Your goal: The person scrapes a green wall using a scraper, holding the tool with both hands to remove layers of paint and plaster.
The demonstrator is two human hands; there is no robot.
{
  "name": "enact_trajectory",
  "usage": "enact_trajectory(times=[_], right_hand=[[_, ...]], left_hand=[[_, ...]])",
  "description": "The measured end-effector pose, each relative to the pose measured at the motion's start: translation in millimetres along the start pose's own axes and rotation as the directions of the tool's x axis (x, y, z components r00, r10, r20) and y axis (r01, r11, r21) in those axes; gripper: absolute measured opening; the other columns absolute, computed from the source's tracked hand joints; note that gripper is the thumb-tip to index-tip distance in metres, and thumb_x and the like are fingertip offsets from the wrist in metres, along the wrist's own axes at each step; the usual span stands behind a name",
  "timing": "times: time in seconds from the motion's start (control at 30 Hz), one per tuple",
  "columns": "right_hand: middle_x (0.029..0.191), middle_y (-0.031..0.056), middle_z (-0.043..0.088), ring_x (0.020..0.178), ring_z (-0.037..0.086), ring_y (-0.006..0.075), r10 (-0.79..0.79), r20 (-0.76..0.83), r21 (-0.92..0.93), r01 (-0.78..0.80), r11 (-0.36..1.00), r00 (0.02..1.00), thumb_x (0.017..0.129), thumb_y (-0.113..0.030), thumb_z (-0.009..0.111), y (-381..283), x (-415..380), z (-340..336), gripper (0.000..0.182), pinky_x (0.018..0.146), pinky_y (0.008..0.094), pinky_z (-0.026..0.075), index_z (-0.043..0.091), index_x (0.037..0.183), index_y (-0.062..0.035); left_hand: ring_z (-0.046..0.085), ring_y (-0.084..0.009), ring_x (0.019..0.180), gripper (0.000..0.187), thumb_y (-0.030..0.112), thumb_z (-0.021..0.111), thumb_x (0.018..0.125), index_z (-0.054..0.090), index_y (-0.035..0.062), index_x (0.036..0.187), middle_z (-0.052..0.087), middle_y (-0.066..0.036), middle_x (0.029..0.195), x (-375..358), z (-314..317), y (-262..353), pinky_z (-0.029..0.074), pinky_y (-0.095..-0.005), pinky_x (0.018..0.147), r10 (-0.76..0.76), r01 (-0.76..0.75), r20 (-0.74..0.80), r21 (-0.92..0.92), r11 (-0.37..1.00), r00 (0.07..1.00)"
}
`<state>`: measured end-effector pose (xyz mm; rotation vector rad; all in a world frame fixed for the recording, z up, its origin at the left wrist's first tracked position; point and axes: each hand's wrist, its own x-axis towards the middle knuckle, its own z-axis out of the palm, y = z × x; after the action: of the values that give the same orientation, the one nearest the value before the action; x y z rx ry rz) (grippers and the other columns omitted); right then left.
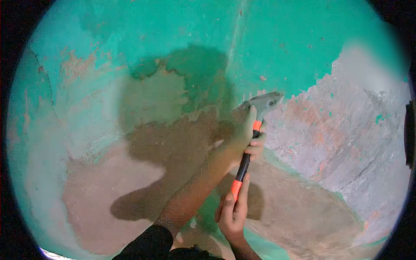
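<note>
A scraper with a wide grey metal head [265, 102] and a black and orange handle [244, 167] lies slanted across the view. The blade edge meets the wall where green paint borders a bare grey patch. My left hand [255, 141] is wrapped round the upper handle, just below the head, with its thumb up along the metal. Lower down, my right hand [234, 216] holds the orange end of the handle, its fingers closed on it. No gap shows between either hand and the handle.
The wall [294, 39] has green paint above, a scraped grey and reddish area [316, 130] at the right, and brownish patches low down. A dark shadow falls across its middle. A thin crack runs down the left side.
</note>
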<state>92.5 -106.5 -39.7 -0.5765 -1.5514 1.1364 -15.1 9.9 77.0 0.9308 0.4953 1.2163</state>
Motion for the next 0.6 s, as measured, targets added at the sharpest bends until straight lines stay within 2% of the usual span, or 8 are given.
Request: enact_trajectory(times=[0.1,0.2,0.3,0.4,0.5,0.6], right_hand=[[0.066,0.0,0.044,0.045,0.04,0.0067,0.032,-0.023,-0.02,-0.033,0.999,0.999,0.105,-0.019,0.036,-15,9,5,0.063,0.04,0.0237,0.037,0.001,0.156,-0.0061],[0.067,0.0005,0.045,0.046,0.04,0.0068,0.026,-0.039,-0.014,-0.026,1.0,0.999,0.105,-0.019,0.037,-11,7,7,0.063,0.04,0.0236,0.037,0.001,0.156,-0.0063],[0.067,0.0004,0.045,0.046,0.04,0.0068,-0.006,-0.037,0.003,0.006,1.0,0.999,0.105,-0.019,0.037,2,1,4,0.064,0.04,0.0236,0.037,0.001,0.156,-0.0066],[0.068,0.0001,0.045,0.046,0.04,0.0066,0.063,-0.046,-0.015,-0.063,0.998,0.997,0.105,-0.019,0.036,-12,5,6,0.063,0.04,0.0234,0.038,0.001,0.156,-0.0068],[0.069,-0.0005,0.044,0.047,0.04,0.0063,0.033,-0.036,-0.028,-0.034,0.999,0.999,0.105,-0.019,0.036,-5,1,6,0.063,0.04,0.0228,0.038,0.002,0.156,-0.0065],[0.068,-0.0011,0.044,0.046,0.039,0.006,-0.036,-0.023,-0.059,0.035,0.998,0.999,0.105,-0.02,0.036,-7,4,3,0.062,0.041,0.0221,0.037,0.003,0.155,-0.0052]], left_hand=[[0.024,-0.0084,0.037,0.059,0.075,0.03,0.092,0.047,0.0185,0.087,0.033,0.007,0.052,10,0,19,0.024,-0.0283,0.04,0.07,-0.071,0.019,0.075,0.995,0.997],[0.024,-0.0081,0.037,0.058,0.074,0.031,0.092,0.046,0.0184,0.087,0.033,0.008,0.053,8,-2,5,0.023,-0.0275,0.039,-0.006,0.01,-0.078,0.051,0.999,0.997],[0.023,-0.0087,0.031,0.062,0.079,0.029,0.089,0.047,0.0191,0.085,0.03,0.007,0.047,4,1,-4,0.023,-0.0294,0.034,-0.08,0.078,-0.039,-0.042,0.996,0.996],[0.023,-0.0083,0.031,0.063,0.08,0.03,0.088,0.047,0.0195,0.085,0.03,0.008,0.047,9,2,12,0.022,-0.0296,0.034,0.039,-0.038,-0.024,0.069,0.997,0.999],[0.023,-0.0083,0.032,0.061,0.079,0.03,0.089,0.047,0.0196,0.085,0.03,0.008,0.047,5,1,-5,0.021,-0.0298,0.034,-0.025,0.038,-0.156,0.082,0.996,0.987],[0.022,-0.0082,0.032,0.059,0.076,0.029,0.091,0.046,0.0192,0.086,0.031,0.008,0.048,12,2,0,0.022,-0.0293,0.034,-0.06,0.052,-0.152,-0.056,0.997,0.987]])
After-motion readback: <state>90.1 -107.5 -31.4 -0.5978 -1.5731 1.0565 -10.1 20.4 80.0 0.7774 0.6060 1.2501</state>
